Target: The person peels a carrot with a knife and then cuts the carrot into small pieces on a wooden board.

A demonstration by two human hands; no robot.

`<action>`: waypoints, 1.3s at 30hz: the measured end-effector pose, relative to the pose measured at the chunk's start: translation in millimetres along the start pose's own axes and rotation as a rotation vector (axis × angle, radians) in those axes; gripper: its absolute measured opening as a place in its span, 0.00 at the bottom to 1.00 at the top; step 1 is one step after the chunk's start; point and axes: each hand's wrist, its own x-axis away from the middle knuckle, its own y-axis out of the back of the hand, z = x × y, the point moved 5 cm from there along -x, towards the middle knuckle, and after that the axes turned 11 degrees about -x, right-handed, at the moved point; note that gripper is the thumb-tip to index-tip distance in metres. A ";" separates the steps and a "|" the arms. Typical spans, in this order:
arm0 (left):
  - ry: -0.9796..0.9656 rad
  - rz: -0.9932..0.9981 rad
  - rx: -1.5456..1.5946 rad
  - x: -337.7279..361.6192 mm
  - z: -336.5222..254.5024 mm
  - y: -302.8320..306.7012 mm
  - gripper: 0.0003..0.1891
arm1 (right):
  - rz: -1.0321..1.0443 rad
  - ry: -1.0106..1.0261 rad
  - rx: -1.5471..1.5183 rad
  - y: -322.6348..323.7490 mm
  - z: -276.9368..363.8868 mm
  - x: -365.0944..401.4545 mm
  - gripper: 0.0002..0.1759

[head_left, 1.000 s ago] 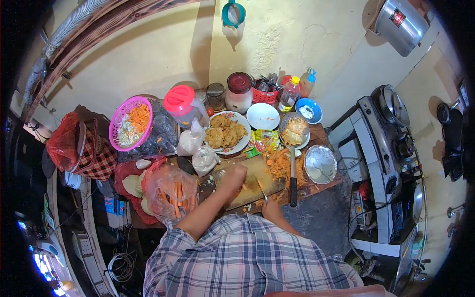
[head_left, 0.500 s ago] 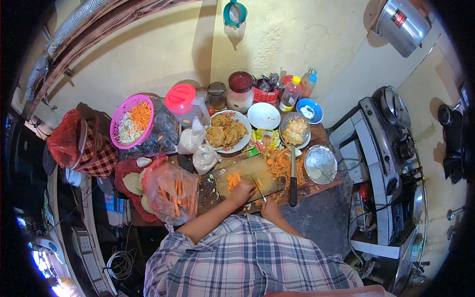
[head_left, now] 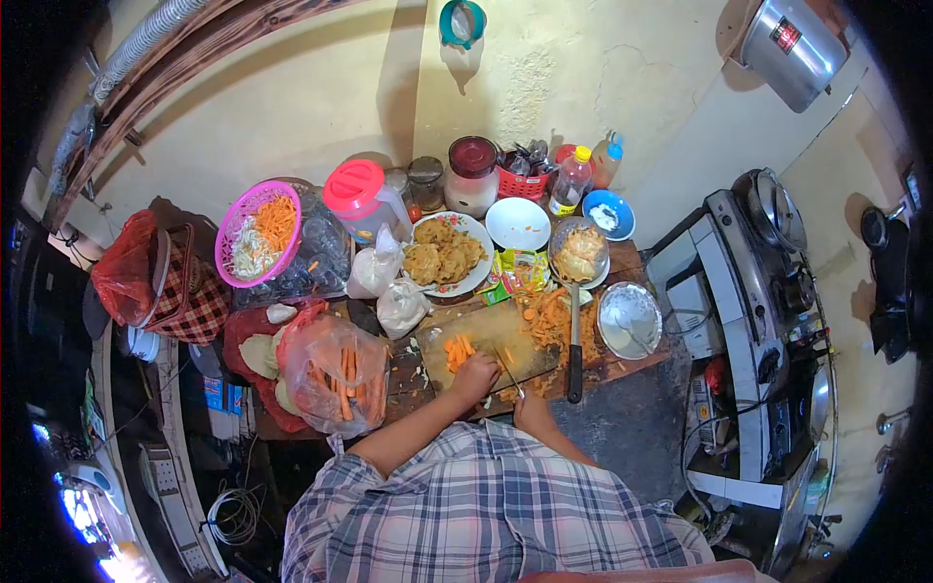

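Observation:
My right hand [head_left: 534, 413] is closed around the handle of a kitchen knife [head_left: 506, 371], its thin blade slanting up and left over the wooden cutting board [head_left: 486, 328]. Just left of the blade, my left hand [head_left: 474, 379] is closed with bent fingers on a carrot at the board's near edge; the fingers cover most of what they hold. Cut carrot sticks [head_left: 457, 351] lie beside that hand. A small orange piece is right of the blade. Orange peelings [head_left: 552, 325] are heaped at the board's right end.
A clear bag of carrots [head_left: 335, 374] is at left. Behind the board stand a plate of fritters [head_left: 447, 255], a white bowl [head_left: 517, 225] and a pink basket of shreds [head_left: 231, 219]. A black-handled skimmer [head_left: 575, 364] and a metal bowl [head_left: 630, 321] lie right, before a stove [head_left: 743, 321].
The knife blade has shifted slightly and stands a little steeper beside my left hand. Both hands stay in nearly the same place.

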 end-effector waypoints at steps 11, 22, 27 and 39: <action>0.003 -0.008 -0.029 0.3 -1.7 2.7 0.07 | 0.019 -0.091 0.000 2.1 9.1 4.0 0.14; 0.031 0.015 -0.003 0.8 0.8 -0.9 0.07 | 0.032 -0.042 -0.012 -0.9 8.5 1.0 0.14; 0.034 -0.006 0.030 1.2 0.7 -1.4 0.06 | -0.025 0.096 -0.024 -15.2 5.6 -18.3 0.14; 0.048 0.029 0.006 -0.4 -3.2 8.8 0.05 | 0.008 -0.004 0.005 1.0 24.9 0.5 0.16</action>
